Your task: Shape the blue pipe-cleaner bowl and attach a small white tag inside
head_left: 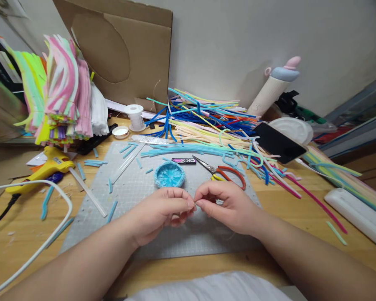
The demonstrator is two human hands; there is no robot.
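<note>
My left hand (167, 211) and my right hand (227, 205) meet fingertip to fingertip above the grey cutting mat (188, 246). Both are closed in a pinch on something too small to make out. Just beyond them sits a small blue bowl shape (169, 174) that looks made of pipe cleaners. Scissors (217, 170) with red and yellow handles lie behind my right hand. Between the bowl and the scissors' tip is a small black and pink packet marked DKX (184, 161). A row of light blue pipe cleaners (188, 149) runs along the mat's far edge.
Left stand a yellow glue gun (52, 169), its white cable looping forward, and bundled pipe cleaners (62, 92). A wire spool (135, 117) and loose pipe cleaners (207, 119) lie at the back. A phone (280, 142) and white power strip (359, 215) are right.
</note>
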